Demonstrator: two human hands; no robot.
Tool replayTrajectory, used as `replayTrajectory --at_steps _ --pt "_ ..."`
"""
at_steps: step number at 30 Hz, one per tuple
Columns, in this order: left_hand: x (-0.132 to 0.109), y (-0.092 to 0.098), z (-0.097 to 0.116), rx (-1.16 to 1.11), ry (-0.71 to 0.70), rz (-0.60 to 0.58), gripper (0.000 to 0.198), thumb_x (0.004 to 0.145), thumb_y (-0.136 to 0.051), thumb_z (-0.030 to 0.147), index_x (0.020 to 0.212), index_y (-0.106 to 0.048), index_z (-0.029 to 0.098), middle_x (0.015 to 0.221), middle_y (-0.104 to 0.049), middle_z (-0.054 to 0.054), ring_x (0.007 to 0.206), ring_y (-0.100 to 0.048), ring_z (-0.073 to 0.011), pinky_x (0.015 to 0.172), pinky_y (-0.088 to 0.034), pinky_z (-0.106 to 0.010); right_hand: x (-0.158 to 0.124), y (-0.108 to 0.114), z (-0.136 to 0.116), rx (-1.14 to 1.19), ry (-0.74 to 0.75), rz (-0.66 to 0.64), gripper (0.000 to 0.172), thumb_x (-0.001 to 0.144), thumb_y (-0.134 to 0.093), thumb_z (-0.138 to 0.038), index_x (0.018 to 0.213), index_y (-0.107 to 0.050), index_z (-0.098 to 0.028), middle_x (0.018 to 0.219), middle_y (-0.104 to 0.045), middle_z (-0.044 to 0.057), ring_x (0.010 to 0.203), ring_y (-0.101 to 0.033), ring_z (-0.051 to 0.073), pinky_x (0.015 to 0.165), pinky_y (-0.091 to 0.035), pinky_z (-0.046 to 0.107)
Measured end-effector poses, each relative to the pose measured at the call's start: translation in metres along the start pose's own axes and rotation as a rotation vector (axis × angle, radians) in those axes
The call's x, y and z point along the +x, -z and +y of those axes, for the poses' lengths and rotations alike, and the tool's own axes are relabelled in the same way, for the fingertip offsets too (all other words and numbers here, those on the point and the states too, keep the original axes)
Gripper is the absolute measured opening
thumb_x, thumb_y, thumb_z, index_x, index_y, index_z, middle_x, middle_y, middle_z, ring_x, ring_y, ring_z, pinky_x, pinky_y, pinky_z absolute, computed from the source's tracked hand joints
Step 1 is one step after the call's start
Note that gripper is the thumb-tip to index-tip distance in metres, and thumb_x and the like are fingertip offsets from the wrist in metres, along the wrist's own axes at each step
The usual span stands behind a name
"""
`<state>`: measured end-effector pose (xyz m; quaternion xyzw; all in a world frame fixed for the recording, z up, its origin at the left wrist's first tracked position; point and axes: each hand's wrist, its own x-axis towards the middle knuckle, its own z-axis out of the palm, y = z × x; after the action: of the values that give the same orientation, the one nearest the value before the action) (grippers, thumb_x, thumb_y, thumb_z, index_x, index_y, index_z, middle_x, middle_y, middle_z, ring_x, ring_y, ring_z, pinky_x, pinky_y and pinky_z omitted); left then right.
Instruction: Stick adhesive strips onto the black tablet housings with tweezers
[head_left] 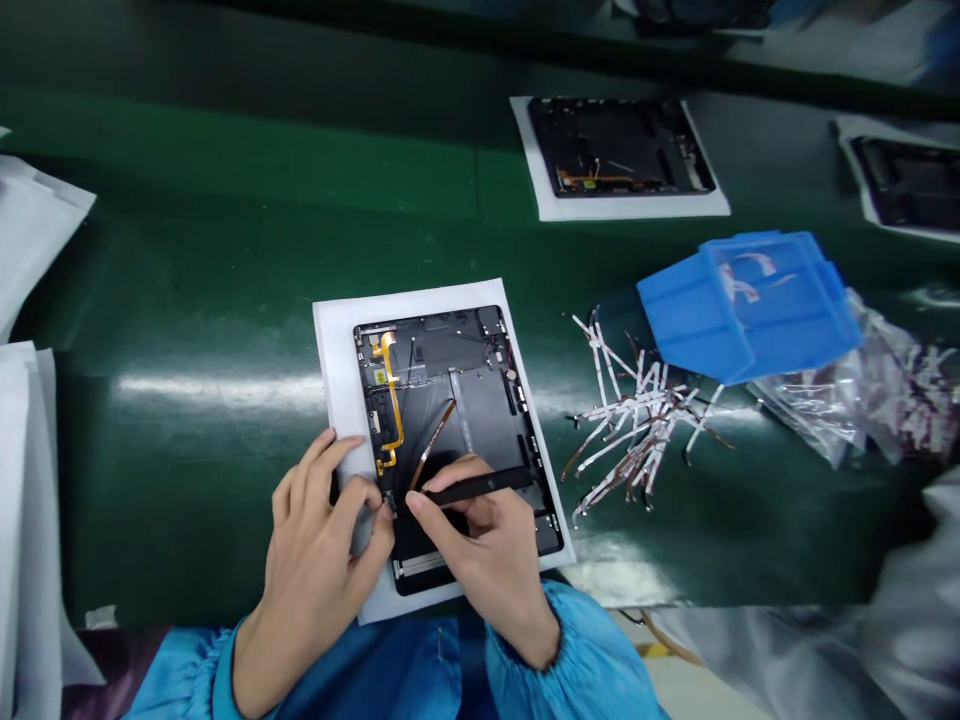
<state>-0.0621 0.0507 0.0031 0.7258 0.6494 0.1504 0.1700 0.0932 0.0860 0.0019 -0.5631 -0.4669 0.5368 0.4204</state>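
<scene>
A black tablet housing point(480, 410) lies on a sheet of white paper point(337, 340) in front of me. An orange flex cable point(395, 400) runs along its left side. My right hand point(491, 545) is over the housing's lower part, closed on black tweezers point(484, 487). Close to the fingertips, a thin brown cable strip point(435, 440) slants up across the housing; its lower end is hidden by the fingers. My left hand point(322, 535) rests at the housing's lower left edge, fingers apart, with thumb and index finger bent against the rim.
Right of the housing lies a loose pile of white and brown cable strips point(645, 425). Beyond it are a blue plastic bin point(757, 310) and clear plastic bags point(832, 410) of strips. Two more housings point(622, 150) sit on paper at the back. Stacked white sheets point(22, 480) stand far left.
</scene>
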Motion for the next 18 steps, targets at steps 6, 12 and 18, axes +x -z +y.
replayTrajectory --at_steps 6,12,18 --pt "0.0002 -0.0006 0.001 0.01 0.007 0.0 0.008 0.094 -0.049 0.017 0.088 -0.052 0.023 0.141 -0.047 -0.013 0.143 -0.032 -0.0323 0.102 -0.032 -0.047 -0.0005 0.0016 0.0008 0.029 -0.022 -0.013 0.011 0.077 -0.075 -0.013 0.08 -0.065 -0.019 0.078 -0.063 -0.002 0.068 -0.067 0.01 0.062 -0.059 0.017" --pt "0.0 -0.001 0.0015 0.06 -0.005 -0.016 0.008 0.096 -0.048 0.022 0.089 -0.05 0.022 0.142 -0.045 -0.015 0.144 -0.03 -0.0335 0.103 -0.032 -0.049 -0.001 0.0013 0.0009 0.044 -0.036 -0.017 0.012 0.077 -0.075 -0.013 0.08 -0.066 -0.02 0.078 -0.063 -0.003 0.07 -0.068 0.009 0.063 -0.059 0.015" --pt "0.0019 0.0004 0.0055 0.096 0.013 -0.049 0.009 0.097 -0.043 0.019 0.091 -0.05 0.02 0.144 -0.044 -0.017 0.147 -0.025 -0.0352 0.105 -0.033 -0.052 -0.0025 0.0008 0.0009 0.046 -0.023 -0.024 0.011 0.078 -0.074 -0.013 0.08 -0.065 -0.02 0.079 -0.062 -0.003 0.07 -0.067 0.01 0.064 -0.059 0.016"
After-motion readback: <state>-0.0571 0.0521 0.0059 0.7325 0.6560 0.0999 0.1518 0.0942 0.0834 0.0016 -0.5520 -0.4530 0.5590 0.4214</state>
